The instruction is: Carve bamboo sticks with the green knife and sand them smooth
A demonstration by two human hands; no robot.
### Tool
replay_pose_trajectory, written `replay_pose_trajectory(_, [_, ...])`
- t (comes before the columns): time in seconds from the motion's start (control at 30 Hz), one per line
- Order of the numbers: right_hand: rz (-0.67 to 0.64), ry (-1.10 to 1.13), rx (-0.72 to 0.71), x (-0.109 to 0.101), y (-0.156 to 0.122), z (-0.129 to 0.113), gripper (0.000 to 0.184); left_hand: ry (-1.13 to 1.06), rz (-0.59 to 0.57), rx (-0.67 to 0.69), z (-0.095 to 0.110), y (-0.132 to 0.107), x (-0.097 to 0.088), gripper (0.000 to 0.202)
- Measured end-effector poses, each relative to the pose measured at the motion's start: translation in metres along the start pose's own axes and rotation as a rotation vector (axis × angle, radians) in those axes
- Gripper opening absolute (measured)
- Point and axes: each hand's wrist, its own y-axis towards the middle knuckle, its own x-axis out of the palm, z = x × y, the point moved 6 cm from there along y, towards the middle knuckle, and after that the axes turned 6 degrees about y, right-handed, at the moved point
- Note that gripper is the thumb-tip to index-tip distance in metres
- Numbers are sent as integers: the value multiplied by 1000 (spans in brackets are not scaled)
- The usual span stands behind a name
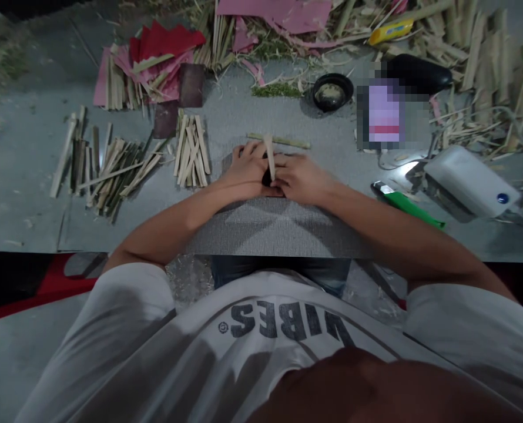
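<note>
My left hand and my right hand meet on the grey table in front of me. Between them a pale bamboo strip points up and away, with the closed fingers of my right hand around its lower part. A small dark object shows at the base of the strip; its kind cannot be made out. The curled fingers of my left hand press beside it, and what they grip is mostly hidden. Just past my fingertips lies a greenish bamboo strip, flat on the table.
Left of my hands are a stack of pale strips and a looser pile. A small black bowl sits beyond. To the right lie a green-handled knife, a white box-shaped device and a yellow tool.
</note>
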Motion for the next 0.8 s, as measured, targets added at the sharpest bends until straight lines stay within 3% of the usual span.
replay_pose_trajectory(0.17, [70,-160,152,-18,2,22,24,-1,-12,-8,-1,1,-1,90])
replay_pose_trajectory(0.37, [-51,-133,29,-5,2,7,19,0,-21,-25,-1,1,0,84])
replay_pose_trajectory(0.5, [28,-233,154,-15,3,17,19,9,4,-14,-1,1,0,87])
replay_pose_trajectory(0.7, [-85,-115,22,-5,2,1,19,-9,-13,-28,0,2,0,86])
replay_pose_trajectory(0.8, [5,-115,113,-12,1,11,20,4,5,-18,0,2,0,83])
